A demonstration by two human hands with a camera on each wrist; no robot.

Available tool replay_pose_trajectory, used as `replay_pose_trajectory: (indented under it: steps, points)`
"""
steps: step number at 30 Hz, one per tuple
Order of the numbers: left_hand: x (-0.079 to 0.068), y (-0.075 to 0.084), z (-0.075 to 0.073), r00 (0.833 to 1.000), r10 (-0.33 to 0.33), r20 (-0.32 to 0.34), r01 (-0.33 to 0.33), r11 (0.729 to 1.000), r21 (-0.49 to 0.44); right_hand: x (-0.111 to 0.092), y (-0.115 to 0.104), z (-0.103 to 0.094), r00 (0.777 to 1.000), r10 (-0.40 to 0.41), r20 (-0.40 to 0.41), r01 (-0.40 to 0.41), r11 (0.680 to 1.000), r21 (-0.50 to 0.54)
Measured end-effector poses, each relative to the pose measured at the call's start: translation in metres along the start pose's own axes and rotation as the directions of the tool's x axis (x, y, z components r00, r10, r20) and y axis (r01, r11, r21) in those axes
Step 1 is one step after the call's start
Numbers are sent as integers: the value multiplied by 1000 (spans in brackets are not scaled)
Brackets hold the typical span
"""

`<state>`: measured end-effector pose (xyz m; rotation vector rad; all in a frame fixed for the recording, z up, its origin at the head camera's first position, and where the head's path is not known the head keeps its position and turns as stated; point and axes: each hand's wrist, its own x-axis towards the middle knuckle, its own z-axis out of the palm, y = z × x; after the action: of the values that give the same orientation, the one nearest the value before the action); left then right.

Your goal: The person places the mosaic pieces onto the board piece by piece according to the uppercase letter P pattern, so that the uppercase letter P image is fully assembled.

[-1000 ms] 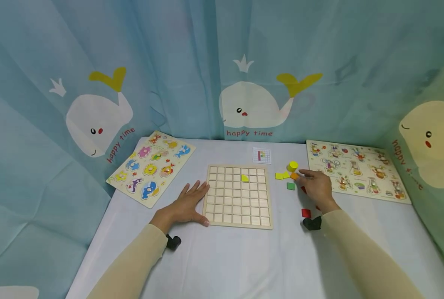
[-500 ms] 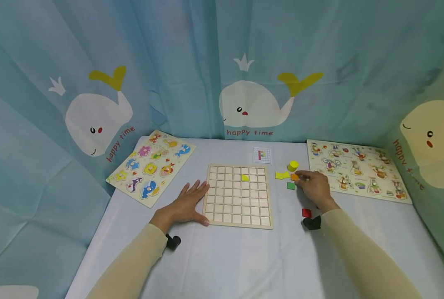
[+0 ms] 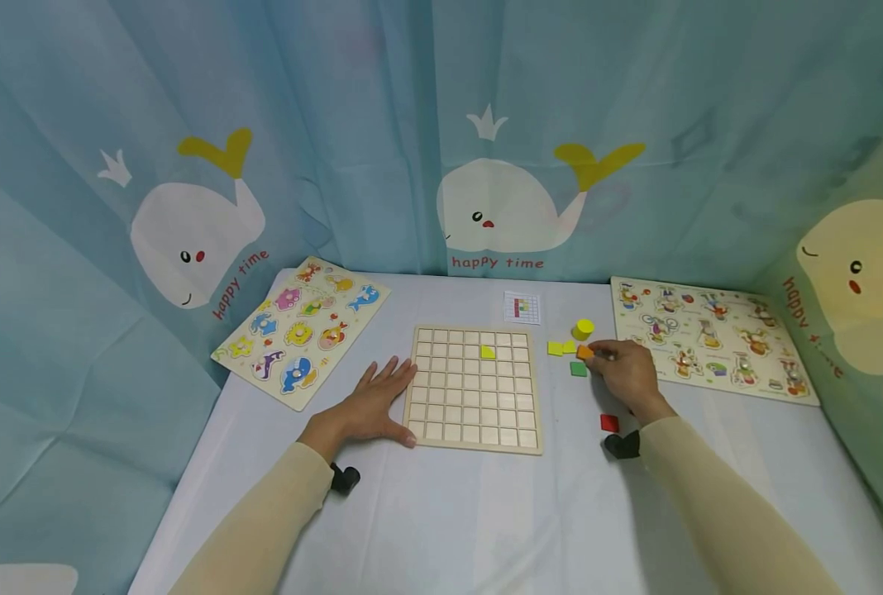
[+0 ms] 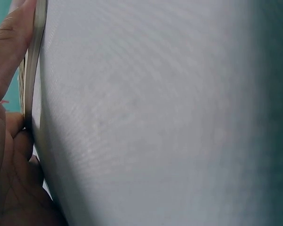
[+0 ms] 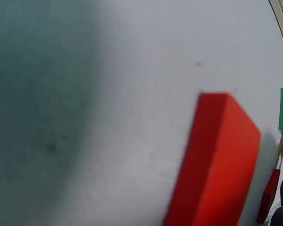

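Observation:
My left hand (image 3: 370, 409) lies with spread, straight fingers against the left edge of a wooden grid board (image 3: 479, 449); its thumb touches the lower left corner. In the left wrist view, the thumb (image 4: 7, 47) meets the board's rim (image 4: 32, 84). One yellow piece (image 3: 488, 353) sits in a cell near the board's top. Right of the board, my right hand (image 3: 623, 370) pinches an orange tile (image 3: 584, 352) between thumb and fingertips. Close by lie yellow tiles (image 3: 556, 349), a green tile (image 3: 578, 369) and stacked yellow round pieces (image 3: 583, 329).
A red tile (image 3: 608, 423) lies nearer, beside the right wrist; the right wrist view shows a darker red tile (image 5: 269, 197) under the fingers. A small pattern card (image 3: 522, 307) lies behind the board. Animal picture puzzles stand left (image 3: 300, 335) and right (image 3: 709, 339).
My right hand has shifted slightly left, and its fingers have closed on the orange tile. The left hand and the board have stayed in place.

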<state>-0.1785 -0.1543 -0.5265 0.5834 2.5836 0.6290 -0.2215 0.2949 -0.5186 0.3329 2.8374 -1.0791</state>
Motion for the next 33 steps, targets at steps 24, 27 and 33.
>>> replay_pose_trajectory:
  steps: [24, 27, 33]
  points:
    - [0, -1, 1, 1000, 3, -2, -3, 1000, 12, -8, -18, 14, 983, -120, -140, 139, 981, 134]
    - [0, -2, 2, 1000, 5, -4, -5, 1000, 11, -10, -27, 18, 977, -151, -152, 173, 975, 142]
    - [0, -2, 1, 1000, 9, -9, -9, 1000, -4, -14, -45, 26, 965, -207, -163, 231, 962, 148]
